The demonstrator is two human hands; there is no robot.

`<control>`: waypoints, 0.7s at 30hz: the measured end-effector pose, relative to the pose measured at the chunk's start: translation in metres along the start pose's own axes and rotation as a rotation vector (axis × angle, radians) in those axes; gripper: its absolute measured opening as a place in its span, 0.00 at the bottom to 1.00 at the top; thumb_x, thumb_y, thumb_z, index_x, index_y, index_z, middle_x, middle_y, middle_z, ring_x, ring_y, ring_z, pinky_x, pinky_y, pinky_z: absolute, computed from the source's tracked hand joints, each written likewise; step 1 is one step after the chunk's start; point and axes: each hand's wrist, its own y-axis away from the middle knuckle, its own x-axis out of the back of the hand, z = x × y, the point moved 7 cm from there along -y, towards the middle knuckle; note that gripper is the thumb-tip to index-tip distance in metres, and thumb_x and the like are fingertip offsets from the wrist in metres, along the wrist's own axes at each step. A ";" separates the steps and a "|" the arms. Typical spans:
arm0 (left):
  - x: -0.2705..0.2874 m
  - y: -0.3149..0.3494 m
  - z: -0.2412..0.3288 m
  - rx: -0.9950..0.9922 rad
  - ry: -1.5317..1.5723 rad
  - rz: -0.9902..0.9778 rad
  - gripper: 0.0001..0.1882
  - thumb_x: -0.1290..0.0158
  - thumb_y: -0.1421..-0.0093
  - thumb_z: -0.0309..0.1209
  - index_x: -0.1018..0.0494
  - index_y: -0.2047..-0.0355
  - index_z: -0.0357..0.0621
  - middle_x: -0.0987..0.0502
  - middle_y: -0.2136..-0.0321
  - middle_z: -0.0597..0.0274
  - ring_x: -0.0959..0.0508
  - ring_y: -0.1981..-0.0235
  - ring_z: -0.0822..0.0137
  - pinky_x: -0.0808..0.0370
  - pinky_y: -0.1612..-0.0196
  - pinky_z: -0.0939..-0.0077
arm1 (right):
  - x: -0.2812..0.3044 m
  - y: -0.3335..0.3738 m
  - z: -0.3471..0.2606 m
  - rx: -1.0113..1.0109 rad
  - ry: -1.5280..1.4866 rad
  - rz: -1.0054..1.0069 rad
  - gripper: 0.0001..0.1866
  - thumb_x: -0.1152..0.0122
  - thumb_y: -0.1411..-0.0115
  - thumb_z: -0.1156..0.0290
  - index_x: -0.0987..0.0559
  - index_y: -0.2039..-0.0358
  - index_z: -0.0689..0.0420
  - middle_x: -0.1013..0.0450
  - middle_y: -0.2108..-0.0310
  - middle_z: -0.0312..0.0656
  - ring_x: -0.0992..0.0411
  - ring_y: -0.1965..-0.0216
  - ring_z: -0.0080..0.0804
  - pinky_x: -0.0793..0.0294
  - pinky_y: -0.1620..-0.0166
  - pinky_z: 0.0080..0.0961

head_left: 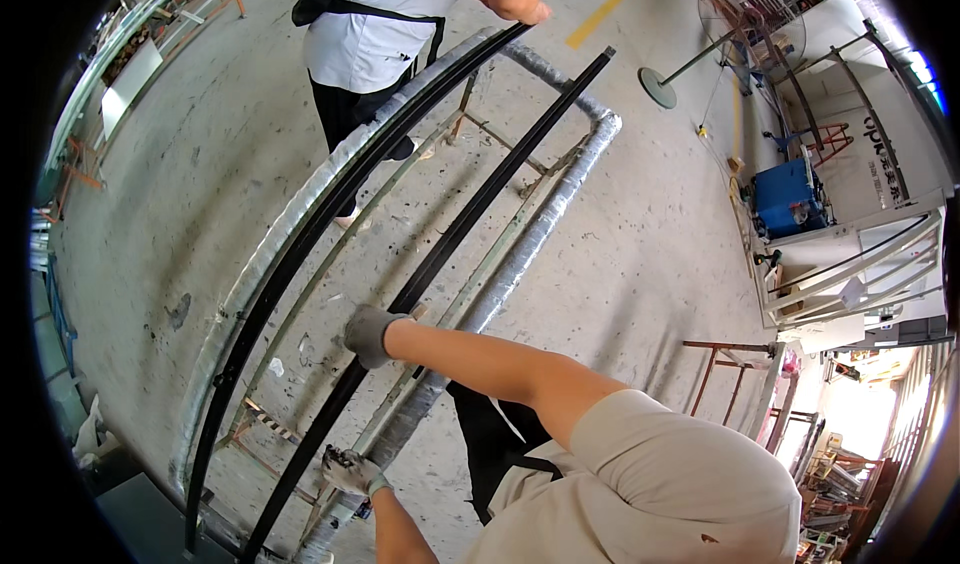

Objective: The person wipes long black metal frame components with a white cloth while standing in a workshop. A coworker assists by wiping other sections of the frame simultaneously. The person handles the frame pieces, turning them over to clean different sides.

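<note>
My right hand (371,336), in a grey glove, is closed on a long black bar (455,229). The bar runs lengthwise over a work stand. Nearer, my left hand (352,472), in a pale glove with dark patches, is beside the same bar and just above the stand's near rail. Its fingers look drawn together; what they hold, if anything, is too small to make out. A second black bar (285,274), slightly curved, lies along the stand's left rail. The stand's padded rail (530,244) is wrapped in silvery film.
At the far end, a co-worker (390,14) in a white top has a hand at the second bar's tip. A round-based pedestal fan (657,88) and a blue box (790,199) stand to the right. Metal racks (150,34) are at the upper left. A low rusty trestle (728,359) stands at right.
</note>
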 end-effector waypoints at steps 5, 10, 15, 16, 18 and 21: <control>0.005 0.003 0.004 0.024 0.031 0.079 0.14 0.48 0.42 0.27 0.21 0.57 0.36 0.21 0.58 0.49 0.23 0.57 0.51 0.24 0.54 0.60 | 0.057 0.107 0.018 -0.105 -0.222 0.727 0.19 0.40 0.38 0.52 0.17 0.75 0.54 0.23 0.74 0.43 0.22 0.66 0.45 0.23 0.55 0.40; -0.006 0.020 0.025 -0.034 0.095 0.410 0.07 0.51 0.35 0.30 0.25 0.60 0.42 0.26 0.65 0.61 0.26 0.67 0.66 0.26 0.68 0.74 | -0.013 0.184 0.124 -0.361 -0.018 0.679 0.24 0.45 0.34 0.51 0.18 0.78 0.56 0.23 0.75 0.48 0.22 0.70 0.51 0.21 0.61 0.45; -0.041 0.009 -0.027 0.157 0.019 0.080 0.07 0.50 0.36 0.33 0.25 0.62 0.47 0.25 0.67 0.63 0.26 0.66 0.63 0.27 0.62 0.68 | -0.056 0.191 0.191 -0.705 -0.056 0.204 0.26 0.52 0.33 0.50 0.14 0.69 0.56 0.18 0.67 0.52 0.19 0.65 0.52 0.21 0.59 0.50; -0.047 -0.001 -0.020 0.128 0.000 0.075 0.07 0.50 0.37 0.34 0.25 0.62 0.48 0.24 0.66 0.63 0.26 0.64 0.61 0.27 0.60 0.66 | -0.080 0.189 0.210 -0.662 -0.043 0.153 0.25 0.53 0.33 0.50 0.14 0.65 0.55 0.18 0.62 0.52 0.19 0.60 0.52 0.21 0.54 0.49; -0.033 0.006 -0.062 0.154 -0.086 0.164 0.08 0.49 0.39 0.35 0.25 0.62 0.50 0.23 0.66 0.62 0.25 0.61 0.57 0.26 0.55 0.61 | -0.076 0.155 0.175 -0.505 0.004 0.149 0.23 0.53 0.35 0.52 0.13 0.64 0.52 0.18 0.60 0.50 0.19 0.56 0.50 0.21 0.51 0.48; -0.029 0.000 -0.038 0.141 0.066 0.051 0.08 0.49 0.42 0.36 0.24 0.64 0.52 0.22 0.67 0.62 0.25 0.60 0.56 0.26 0.54 0.58 | -0.060 0.172 0.169 -0.562 0.048 0.233 0.24 0.53 0.35 0.50 0.13 0.68 0.52 0.18 0.63 0.48 0.20 0.58 0.47 0.21 0.52 0.45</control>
